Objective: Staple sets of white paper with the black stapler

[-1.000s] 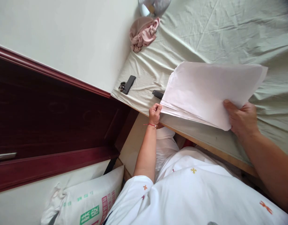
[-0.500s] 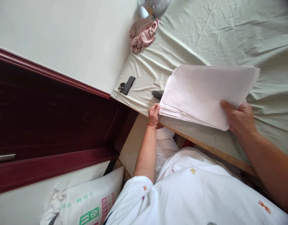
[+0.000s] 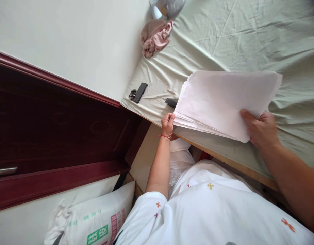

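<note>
A stack of white paper sheets (image 3: pixel 220 102) is held in front of me, over the near edge of a surface covered with pale green cloth. My left hand (image 3: pixel 167 124), with a red string bracelet at the wrist, pinches the stack's near left corner. At the right end, my right hand (image 3: pixel 262 129) grips the near right corner, thumb lying on top and fingers hidden underneath. Along the near left side the sheets fan slightly apart. Just beyond my left hand lies a black object (image 3: pixel 171 102), partly covered by the paper.
The green cloth (image 3: pixel 238 41) is wrinkled. A black flat case (image 3: pixel 140 93) with keys (image 3: pixel 132 95) lies near its left corner. Farther back are a crumpled pink cloth (image 3: pixel 157 39) and a plastic bag (image 3: pixel 175 7). A dark red door (image 3: pixel 57 119) and a printed white sack (image 3: pixel 100 217) stand left.
Almost nothing differs. The paper's far right corner has shifted very slightly left; both hands keep the same hold.
</note>
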Demonstrator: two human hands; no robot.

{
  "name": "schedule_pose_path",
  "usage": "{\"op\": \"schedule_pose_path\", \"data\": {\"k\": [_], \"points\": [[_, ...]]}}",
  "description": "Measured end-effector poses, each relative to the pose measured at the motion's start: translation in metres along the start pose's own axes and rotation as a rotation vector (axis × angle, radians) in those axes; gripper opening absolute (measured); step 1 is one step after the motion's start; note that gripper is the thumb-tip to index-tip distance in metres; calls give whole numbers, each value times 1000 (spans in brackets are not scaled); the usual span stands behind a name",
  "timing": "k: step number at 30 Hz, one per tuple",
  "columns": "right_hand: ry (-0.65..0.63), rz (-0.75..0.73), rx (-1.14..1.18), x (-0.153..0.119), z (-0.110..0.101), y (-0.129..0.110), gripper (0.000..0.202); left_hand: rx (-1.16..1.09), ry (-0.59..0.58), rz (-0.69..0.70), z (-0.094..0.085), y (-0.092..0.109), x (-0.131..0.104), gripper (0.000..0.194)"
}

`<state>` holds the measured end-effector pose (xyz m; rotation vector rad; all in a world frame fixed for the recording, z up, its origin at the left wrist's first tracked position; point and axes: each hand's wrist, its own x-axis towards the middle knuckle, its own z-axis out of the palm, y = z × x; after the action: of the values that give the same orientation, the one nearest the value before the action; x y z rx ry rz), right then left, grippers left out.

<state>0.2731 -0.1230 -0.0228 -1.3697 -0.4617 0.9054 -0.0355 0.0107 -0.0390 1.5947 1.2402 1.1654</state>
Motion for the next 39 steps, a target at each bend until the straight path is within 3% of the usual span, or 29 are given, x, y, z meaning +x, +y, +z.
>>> {"op": "schedule_pose_path", "data": {"k": [6, 11, 17, 25, 30, 39], "points": [[-10, 68, 25, 0, -1, -2, 31, -139, 37, -62, 3, 3, -1, 49], [-107, 115, -17, 2, -7, 1, 32, -244, -2, -125, 6, 7, -2, 44], [-184, 143, -114, 5, -14, 12, 36, -107, 1, -94, 2, 6, -1, 43], [-175, 117, -111, 4, -12, 10, 36, -100, 11, -77, 3, 4, -2, 49], [-161, 115, -109, 4, -12, 8, 36, -93, -50, -118, 2, 8, -3, 43], [-138, 126, -87, 1, -9, 3, 34, -10, 11, -61, 4, 7, -1, 55]]}}
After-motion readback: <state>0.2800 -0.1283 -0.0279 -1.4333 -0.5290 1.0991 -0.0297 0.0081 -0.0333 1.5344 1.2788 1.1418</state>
